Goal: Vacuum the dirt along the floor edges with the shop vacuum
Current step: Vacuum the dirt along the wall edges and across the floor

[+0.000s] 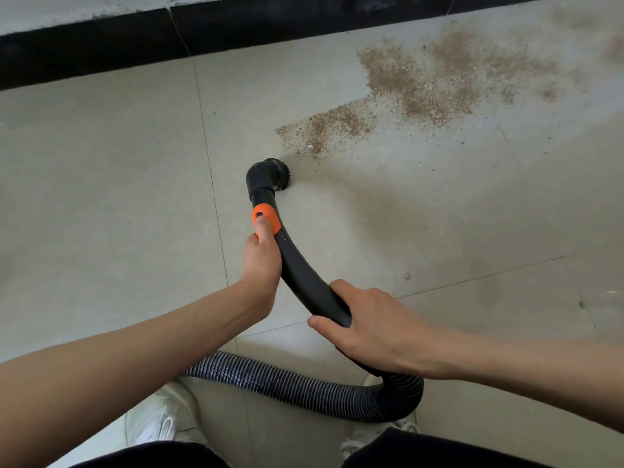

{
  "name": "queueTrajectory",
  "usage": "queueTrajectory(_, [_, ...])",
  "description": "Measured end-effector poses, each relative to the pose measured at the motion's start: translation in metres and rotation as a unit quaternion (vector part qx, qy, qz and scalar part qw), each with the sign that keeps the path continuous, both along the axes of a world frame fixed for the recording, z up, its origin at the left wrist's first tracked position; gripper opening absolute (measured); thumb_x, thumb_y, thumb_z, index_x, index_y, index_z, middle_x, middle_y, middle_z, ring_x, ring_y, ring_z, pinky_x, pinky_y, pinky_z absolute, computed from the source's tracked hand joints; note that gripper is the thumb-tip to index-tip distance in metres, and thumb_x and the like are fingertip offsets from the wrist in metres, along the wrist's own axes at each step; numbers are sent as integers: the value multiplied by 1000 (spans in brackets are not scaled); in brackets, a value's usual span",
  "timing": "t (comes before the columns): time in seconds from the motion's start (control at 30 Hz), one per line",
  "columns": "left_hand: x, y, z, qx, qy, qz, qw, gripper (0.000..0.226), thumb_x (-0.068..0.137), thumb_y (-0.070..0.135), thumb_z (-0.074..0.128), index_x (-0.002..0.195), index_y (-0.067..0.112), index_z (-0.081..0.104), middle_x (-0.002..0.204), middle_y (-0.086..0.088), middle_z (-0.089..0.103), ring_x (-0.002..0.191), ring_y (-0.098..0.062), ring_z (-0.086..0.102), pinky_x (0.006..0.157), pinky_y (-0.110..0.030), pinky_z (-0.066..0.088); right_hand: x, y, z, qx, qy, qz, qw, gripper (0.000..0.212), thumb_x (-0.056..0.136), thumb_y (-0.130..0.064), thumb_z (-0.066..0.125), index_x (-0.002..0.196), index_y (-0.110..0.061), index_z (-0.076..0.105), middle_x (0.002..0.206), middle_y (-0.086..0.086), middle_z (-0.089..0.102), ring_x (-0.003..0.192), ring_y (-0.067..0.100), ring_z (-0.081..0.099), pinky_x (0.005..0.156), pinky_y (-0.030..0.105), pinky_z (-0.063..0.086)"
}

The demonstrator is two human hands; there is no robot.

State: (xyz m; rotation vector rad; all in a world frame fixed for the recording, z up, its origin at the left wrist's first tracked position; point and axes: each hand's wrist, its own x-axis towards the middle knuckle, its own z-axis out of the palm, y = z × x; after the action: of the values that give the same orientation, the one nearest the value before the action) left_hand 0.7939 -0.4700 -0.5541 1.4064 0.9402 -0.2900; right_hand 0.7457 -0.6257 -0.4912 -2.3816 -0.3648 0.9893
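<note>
Head view: two hands on one curved wand, one brush nozzle on the floor.
Left hand (261,261) grips wand (304,278) below the orange collar (266,219); nozzle (270,175) touches tile beside dirt patch (405,86); right hand (374,329) wraps the wand's rear; one ribbed hose (287,383) loops behind.

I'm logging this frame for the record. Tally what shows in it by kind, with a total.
Hands: 2, left hand and right hand, both gripping the wand
Vacuum wand with brush nozzle: 1
Orange collar: 1
Ribbed hose: 1
White shoes: 2, left shoe and right shoe
Dirt patch: 1
Total: 8
</note>
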Motion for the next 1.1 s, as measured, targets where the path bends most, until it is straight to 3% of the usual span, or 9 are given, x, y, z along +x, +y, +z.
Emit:
queueTrajectory(0.17, [4,-8,3,-7,1,1,1000,43,98,51,27,89,16,51,99,-11,58,94,-23,57,96,-42,47,7,-7,8,-10,5,5,1000,30,90,-55,49,94,-26,42,72,-9,50,71,19,52,59,29,37])
queueTrajectory(0.33, [15,-15,4,-24,6,-7,1000,51,98,52,26,111,9,51,97,-9,60,96,-23,58,95,-40,48,18,-14,14,-26,0,7,1000,29,90,-54,50,87,-28,39,72,-9,50,72,20,53,63,32,37])
queueTrajectory(0.47, [34,-12,4,-29,-1,-7,1000,49,98,54,26,111,11,47,94,-3,57,97,-21,56,93,-39,48,35,-8,10,-33,-19,7,999,31,91,-54,49,90,-25,41,73,-9,47,75,20,52,65,32,37])
queueTrajectory(0.6, [63,-6,7,-47,-8,14,999,51,98,52,29,120,9,46,111,-9,56,102,-23,55,86,-35,48,64,-3,6,-8,-31,-13,999,36,91,-57,48,87,-21,48,77,-3,60,76,21,58,67,34,44])
queueTrajectory(0.77, [102,2,20,-58,-25,11,998,53,101,43,32,132,1,42,107,-9,51,102,-24,53,81,-33,46,99,11,2,7,-53,-23,998,38,92,-55,49,75,-21,44,71,-5,58,72,20,58,62,33,40])
queueTrajectory(0.87, [120,7,25,-64,-33,2,997,50,101,40,32,131,1,41,104,-9,55,93,-21,53,78,-33,46,117,16,3,14,-52,-42,998,37,92,-55,51,75,-22,46,68,-8,60,73,17,60,65,32,43])
queueTrajectory(0.97, [118,8,24,-70,-31,1,997,46,101,41,34,122,2,44,86,-4,52,85,-19,53,75,-33,45,113,15,1,8,-55,-43,998,37,92,-55,50,79,-20,47,71,-6,60,73,19,60,61,32,42])
queueTrajectory(1.1, [87,-2,19,-78,-30,4,997,41,100,46,32,113,8,43,89,-2,54,86,-17,55,75,-31,46,84,6,-2,-27,-61,-15,998,39,92,-57,46,86,-19,45,73,-5,52,73,23,55,55,32,35])
